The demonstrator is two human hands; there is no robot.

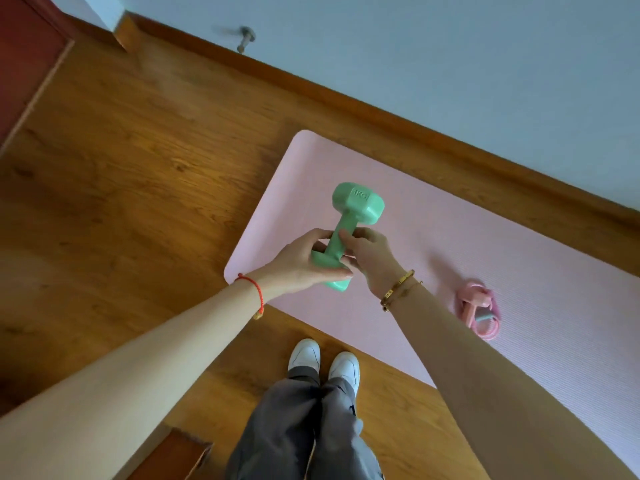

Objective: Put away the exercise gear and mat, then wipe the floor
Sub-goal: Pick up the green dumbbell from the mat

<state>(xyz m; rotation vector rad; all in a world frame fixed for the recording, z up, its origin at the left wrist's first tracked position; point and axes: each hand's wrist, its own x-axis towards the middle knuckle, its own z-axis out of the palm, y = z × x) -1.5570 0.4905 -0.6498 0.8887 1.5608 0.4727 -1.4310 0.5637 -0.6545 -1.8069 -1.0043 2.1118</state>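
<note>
We are holding dumbbell [349, 233] above mat [450, 237] corner: left hand [301, 265] cupping lower head, right hand [369, 256] pinching handle (steadying weight); pink rope [479, 310] lying near mat's near edge.

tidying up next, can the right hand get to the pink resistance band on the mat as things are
Probably not yet: the right hand is gripping the green dumbbell together with the left hand. The pink resistance band lies uncovered on the pink mat on that arm's side, but lower down.
</note>
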